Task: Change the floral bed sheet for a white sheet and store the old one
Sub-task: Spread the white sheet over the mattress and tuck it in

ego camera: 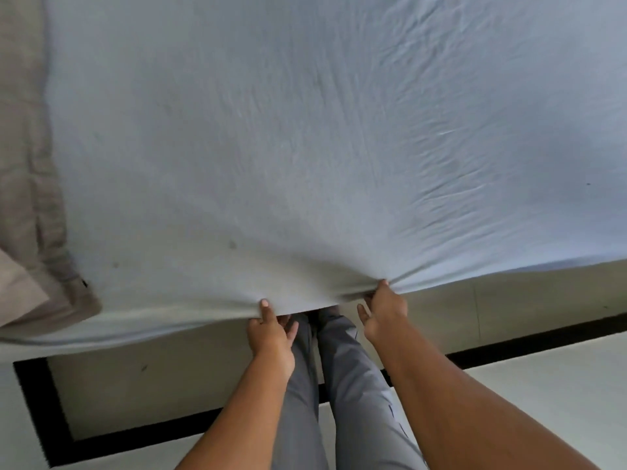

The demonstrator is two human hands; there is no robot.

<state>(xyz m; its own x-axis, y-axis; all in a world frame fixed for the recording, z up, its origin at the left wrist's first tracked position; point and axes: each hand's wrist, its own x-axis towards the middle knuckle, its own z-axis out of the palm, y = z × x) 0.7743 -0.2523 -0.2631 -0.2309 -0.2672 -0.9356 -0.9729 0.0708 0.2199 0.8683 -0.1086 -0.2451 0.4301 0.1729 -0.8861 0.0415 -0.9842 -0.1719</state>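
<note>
The white sheet (305,130) lay spread across the bed, with creases running toward its near edge. The left hand (269,334) pinched that edge between thumb and fingers. The right hand (385,312) gripped it just beside, bunching the cloth. A beige fabric (30,198), perhaps a pillow, lay along the sheet's left side.

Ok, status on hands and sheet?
Left hand, right hand both pinching near hem. Wrinkled white fabric sheet spread wide ahead. Beige cloth at its left edge, clear of hands.
</note>
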